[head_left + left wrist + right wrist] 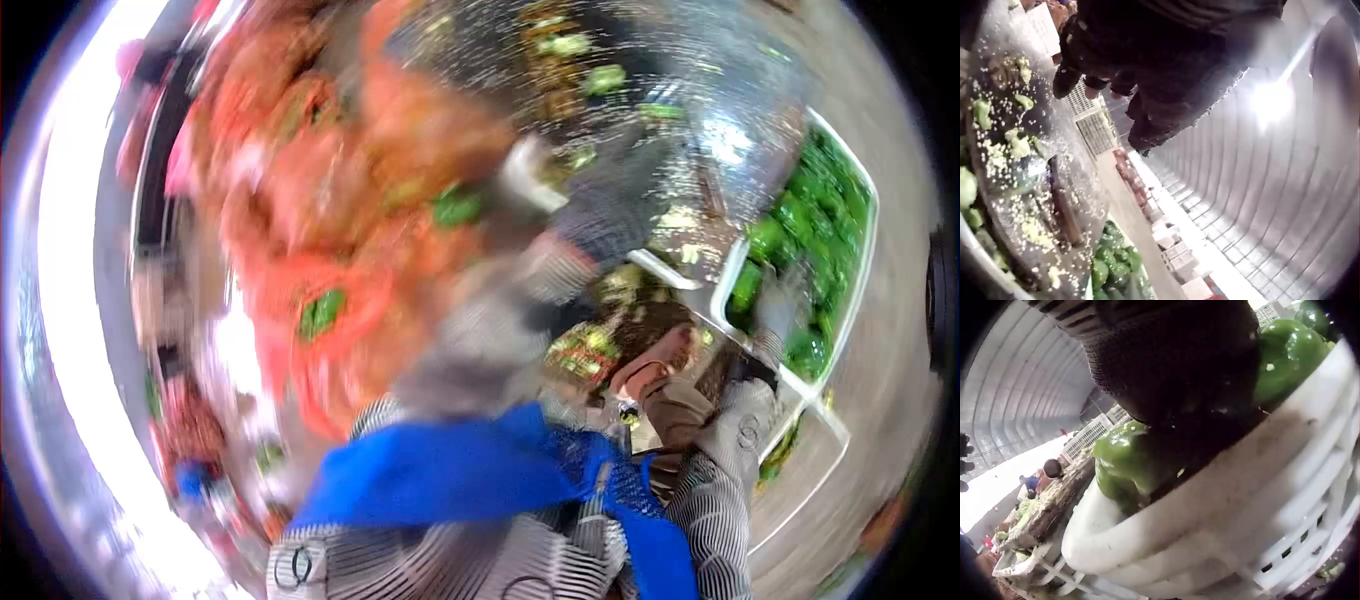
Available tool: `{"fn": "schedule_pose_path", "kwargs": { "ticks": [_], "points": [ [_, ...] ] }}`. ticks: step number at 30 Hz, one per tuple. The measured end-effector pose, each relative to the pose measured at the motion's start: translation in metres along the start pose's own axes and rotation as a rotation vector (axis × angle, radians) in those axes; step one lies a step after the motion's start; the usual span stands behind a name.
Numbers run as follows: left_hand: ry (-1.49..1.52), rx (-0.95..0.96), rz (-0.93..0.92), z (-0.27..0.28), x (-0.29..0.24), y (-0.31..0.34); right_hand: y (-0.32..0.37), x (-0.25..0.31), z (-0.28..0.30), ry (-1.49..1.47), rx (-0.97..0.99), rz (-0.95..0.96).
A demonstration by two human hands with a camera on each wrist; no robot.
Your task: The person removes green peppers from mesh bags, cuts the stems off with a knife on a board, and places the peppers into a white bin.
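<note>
Green peppers (820, 215) fill a white basket (868, 240) at the right of the head view. My gloved right hand (785, 298) rests among them near the basket's inner side. In the right wrist view that glove (1179, 375) is a dark shape between a green pepper (1124, 456) and the basket rim (1210, 494); its fingertips are hidden. My left hand (625, 195), in a dark glove, is blurred above the wet, littered work surface (720, 90). In the left wrist view the left glove (1154, 69) hangs with fingers loosely apart, and nothing shows in them.
Blurred orange-red net bags (330, 190) are piled at the left, with green bits showing. A second white basket (835, 440) stands near the right arm. Vegetable scraps (590, 350) lie close to my body. Light crates (1096, 132) stand beyond the work surface.
</note>
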State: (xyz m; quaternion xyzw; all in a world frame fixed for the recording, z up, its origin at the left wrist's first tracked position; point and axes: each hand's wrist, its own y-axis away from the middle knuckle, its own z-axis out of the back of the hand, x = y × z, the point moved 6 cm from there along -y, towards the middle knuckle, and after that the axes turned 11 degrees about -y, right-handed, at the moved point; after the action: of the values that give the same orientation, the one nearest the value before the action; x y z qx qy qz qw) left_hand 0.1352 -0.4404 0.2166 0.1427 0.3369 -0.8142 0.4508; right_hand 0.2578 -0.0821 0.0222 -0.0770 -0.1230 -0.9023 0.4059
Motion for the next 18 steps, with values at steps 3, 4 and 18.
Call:
{"fn": "schedule_pose_path", "kwargs": {
  "ticks": [3, 4, 18],
  "points": [
    [-0.142, -0.15, 0.064, 0.067, 0.014, 0.022, 0.018, 0.029, 0.033, 0.294, -0.04, 0.062],
    [-0.143, -0.169, 0.117, 0.088, 0.029, 0.037, 0.011, 0.016, 0.026, 0.161, -0.097, 0.131],
    [-0.845, -0.094, 1.23, 0.256, 0.431, 0.468, 0.167, 0.18, 0.02, -1.029, -0.161, 0.207]
  ]
}}
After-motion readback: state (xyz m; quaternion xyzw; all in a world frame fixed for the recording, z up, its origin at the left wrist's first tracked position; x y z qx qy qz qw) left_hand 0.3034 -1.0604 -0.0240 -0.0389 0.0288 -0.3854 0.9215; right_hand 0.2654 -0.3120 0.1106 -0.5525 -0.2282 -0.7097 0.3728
